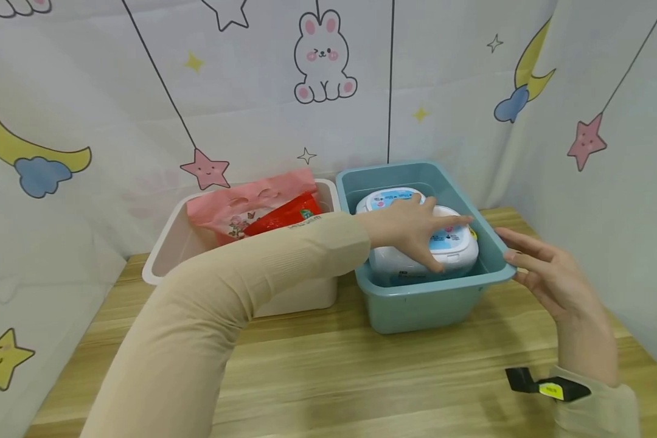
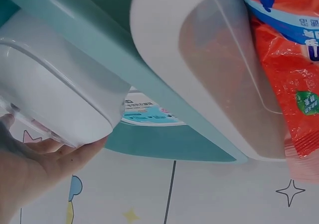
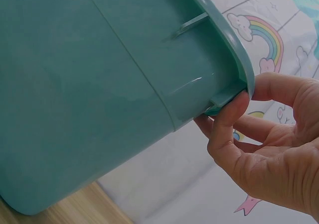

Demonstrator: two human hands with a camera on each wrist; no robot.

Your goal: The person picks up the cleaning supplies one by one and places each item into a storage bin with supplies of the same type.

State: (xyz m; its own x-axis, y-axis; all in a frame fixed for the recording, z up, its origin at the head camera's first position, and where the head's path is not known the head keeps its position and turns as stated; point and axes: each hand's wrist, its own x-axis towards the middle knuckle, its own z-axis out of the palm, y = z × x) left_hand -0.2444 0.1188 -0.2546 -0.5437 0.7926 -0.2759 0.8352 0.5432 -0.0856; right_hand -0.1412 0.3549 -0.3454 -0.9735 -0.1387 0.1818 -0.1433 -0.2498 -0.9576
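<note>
In the head view my left hand (image 1: 410, 225) lies with spread fingers over the lid of a white plastic tub (image 1: 454, 261) with a blue label. The left wrist view shows that hand (image 2: 45, 171) touching the tub (image 2: 55, 79). Behind it, a second similar tub (image 1: 380, 199) is partly covered by the hand. Both tubs sit inside a teal plastic bin (image 1: 427, 313). My right hand (image 1: 553, 277) pinches the bin's right front rim corner, thumb and fingers on either side, as the right wrist view of the bin (image 3: 114, 84) shows.
A white bin (image 1: 301, 298) stands left of the teal one, holding a pink floral bag (image 1: 208, 210) and a red packet (image 1: 281, 216). My left forearm crosses over it. Both bins stand on a wooden table (image 1: 328, 377) before a patterned curtain (image 1: 263, 97).
</note>
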